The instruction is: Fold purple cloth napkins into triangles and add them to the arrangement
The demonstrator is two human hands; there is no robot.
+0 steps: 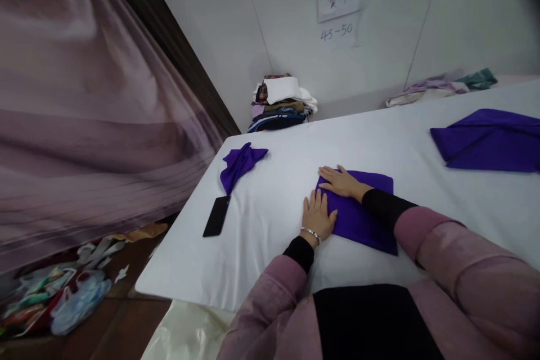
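The folded purple napkin (pixel 365 222) lies flat on the white tablecloth (pixel 270 219), directly in front of the person and under both hands. The right hand (pixel 342 183) rests palm down across its upper left corner, with the fingers spread apart and pointing left. The fingertips reach the napkin's left edge near that corner, and the foremost ones seem to extend slightly past it. The left hand (pixel 318 219) lies palm down over the left edge, with its fingers fanned away from the body. Its thumb is on the purple fabric, while the outer fingers are on the tablecloth just beside it. Neither hand pinches or grips the napkin; the fingers are apart and pressed flat. The left fingertips are just below the right thumb; whether they touch is hard to tell. Most of the napkin extends to the right of the left hand, partly covered by the right forearm, and its lower right corner shows bare.

A silver bracelet (pixel 311 233) circles the left wrist. Farther left lies a bunched purple napkin (pixel 240 166), its lower tip at the top edge of a black smartphone (pixel 216 216). Well to the right lies another folded purple cloth (pixel 498 143), cut off by the picture's edge. A stack of folded textiles (pixel 280 104) stands beyond the table's far edge.
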